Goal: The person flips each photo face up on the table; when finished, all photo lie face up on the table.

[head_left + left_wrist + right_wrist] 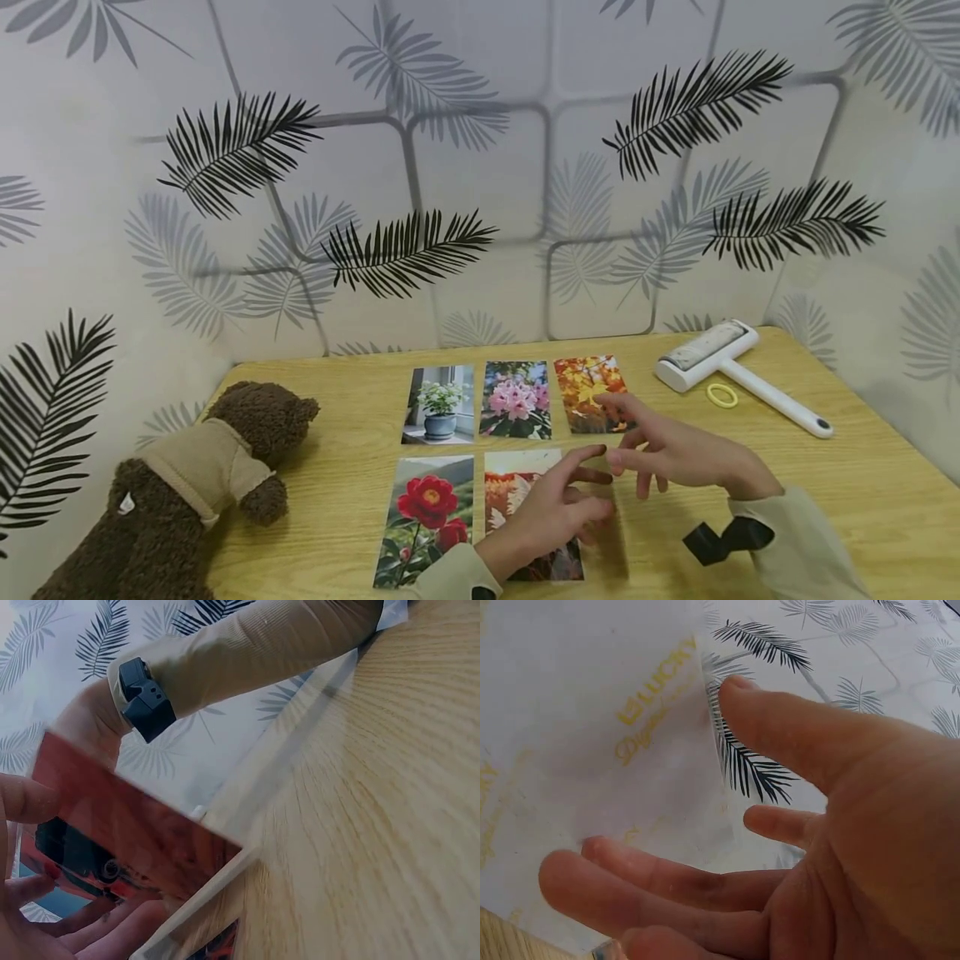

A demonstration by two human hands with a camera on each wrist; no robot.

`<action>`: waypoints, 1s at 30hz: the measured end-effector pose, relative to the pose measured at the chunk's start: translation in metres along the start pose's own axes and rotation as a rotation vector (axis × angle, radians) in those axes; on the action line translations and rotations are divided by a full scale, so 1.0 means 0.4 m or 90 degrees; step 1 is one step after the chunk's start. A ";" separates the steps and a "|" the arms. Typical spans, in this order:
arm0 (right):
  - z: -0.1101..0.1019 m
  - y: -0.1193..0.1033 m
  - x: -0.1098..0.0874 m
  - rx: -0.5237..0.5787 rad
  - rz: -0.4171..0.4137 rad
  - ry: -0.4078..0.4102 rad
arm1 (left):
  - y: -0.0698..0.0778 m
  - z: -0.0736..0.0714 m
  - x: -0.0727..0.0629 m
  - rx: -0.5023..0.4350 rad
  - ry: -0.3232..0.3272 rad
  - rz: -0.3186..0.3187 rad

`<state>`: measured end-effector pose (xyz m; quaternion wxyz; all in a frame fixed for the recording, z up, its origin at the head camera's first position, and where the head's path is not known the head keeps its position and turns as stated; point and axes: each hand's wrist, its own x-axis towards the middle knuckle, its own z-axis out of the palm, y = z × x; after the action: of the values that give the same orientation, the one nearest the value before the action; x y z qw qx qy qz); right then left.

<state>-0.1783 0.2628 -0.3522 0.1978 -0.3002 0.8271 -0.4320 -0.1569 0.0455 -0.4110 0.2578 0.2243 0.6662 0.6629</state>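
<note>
Between my two hands a photo print (150, 832) stands steeply tilted, nearly edge-on in the head view. Its glossy reddish face shows in the left wrist view, and its white back (592, 772) carries yellow lettering. My left hand (555, 512) holds it with bent fingers and thumb, above a print of pale plumes on red (510, 492). Fingers of my right hand (686, 450) reach straight across the back, while its thumb stands apart near the edge. Beyond lies an autumn-leaf print (588, 383), partly overlapped by the right index finger.
A potted-plant print (438, 404), a pink-flower print (515, 400) and a red-flower print (427, 517) lie in rows on the wooden table (337, 475). A brown teddy bear (217, 467) sits left. At right are a white lint roller (738, 367) and a yellow ring (722, 396).
</note>
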 end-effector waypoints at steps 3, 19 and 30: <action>0.000 -0.007 -0.004 0.000 -0.012 -0.007 | -0.002 -0.003 -0.002 0.058 -0.004 0.033; -0.064 0.006 -0.066 -0.007 0.071 -0.084 | -0.030 0.001 -0.001 0.586 -0.125 0.161; -0.073 0.081 -0.066 -0.003 0.141 -0.118 | -0.031 -0.009 -0.009 0.713 -0.225 0.130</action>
<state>-0.1866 0.3123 -0.3614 0.3190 -0.2457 0.8344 -0.3763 -0.1556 0.0402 -0.4233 0.1421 0.4961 0.8364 0.1850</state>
